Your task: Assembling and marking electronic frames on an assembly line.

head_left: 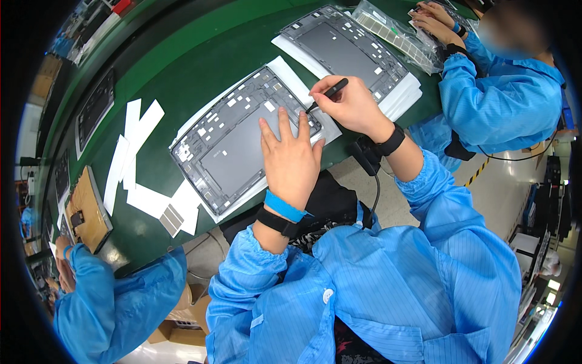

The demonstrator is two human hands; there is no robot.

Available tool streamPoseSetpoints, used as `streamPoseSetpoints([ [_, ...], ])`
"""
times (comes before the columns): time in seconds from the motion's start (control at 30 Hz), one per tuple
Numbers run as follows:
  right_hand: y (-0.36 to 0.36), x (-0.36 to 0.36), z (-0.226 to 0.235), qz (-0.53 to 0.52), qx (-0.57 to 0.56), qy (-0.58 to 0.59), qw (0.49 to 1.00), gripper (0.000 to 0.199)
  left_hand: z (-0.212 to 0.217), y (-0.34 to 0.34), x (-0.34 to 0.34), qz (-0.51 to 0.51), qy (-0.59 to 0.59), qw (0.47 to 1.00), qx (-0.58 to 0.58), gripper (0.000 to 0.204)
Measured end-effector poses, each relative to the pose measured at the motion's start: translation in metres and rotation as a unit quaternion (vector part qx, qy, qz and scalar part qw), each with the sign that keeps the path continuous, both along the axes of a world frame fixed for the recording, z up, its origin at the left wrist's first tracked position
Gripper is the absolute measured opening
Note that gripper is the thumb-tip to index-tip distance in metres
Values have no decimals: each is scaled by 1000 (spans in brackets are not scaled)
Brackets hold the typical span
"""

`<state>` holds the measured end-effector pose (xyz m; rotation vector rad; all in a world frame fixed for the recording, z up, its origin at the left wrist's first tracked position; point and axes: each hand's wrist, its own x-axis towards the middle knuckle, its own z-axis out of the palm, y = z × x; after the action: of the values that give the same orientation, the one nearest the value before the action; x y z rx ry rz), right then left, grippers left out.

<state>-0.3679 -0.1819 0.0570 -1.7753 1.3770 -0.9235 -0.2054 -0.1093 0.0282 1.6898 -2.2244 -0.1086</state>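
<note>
While pressing flat on the grey tablet back cover point(242, 145), kept it still on the green table point(200, 67) with the left hand point(290, 161), fingers spread wide and holding nothing. Held a thin black tool point(327, 93) tight in the right hand point(351, 108), tip down at the cover's top edge. Could slip and scratch the small parts if pushed too hard. Could also nudge the cover off its white sheet point(291, 73) if the flat hand let up.
</note>
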Motion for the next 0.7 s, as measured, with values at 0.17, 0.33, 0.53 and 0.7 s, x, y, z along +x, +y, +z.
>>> streamPoseSetpoints([
  [0.17, 3, 3, -2, -18, -3, -5, 1000, 21, 0, 0, 0, 2, -2, 1000, -14, 55],
  [0.33, 4, 3, -4, -34, 1, -11, 999, 22, -1, 0, 0, 2, 6, 1000, -17, 59],
  [0.53, 5, 3, -6, -33, -7, -16, 999, 18, -1, -2, 2, 1, 20, 1000, -16, 64],
  [0.7, 5, 3, -2, -22, 4, -5, 1000, 18, 1, -1, 0, 4, 23, 1000, -14, 63],
])
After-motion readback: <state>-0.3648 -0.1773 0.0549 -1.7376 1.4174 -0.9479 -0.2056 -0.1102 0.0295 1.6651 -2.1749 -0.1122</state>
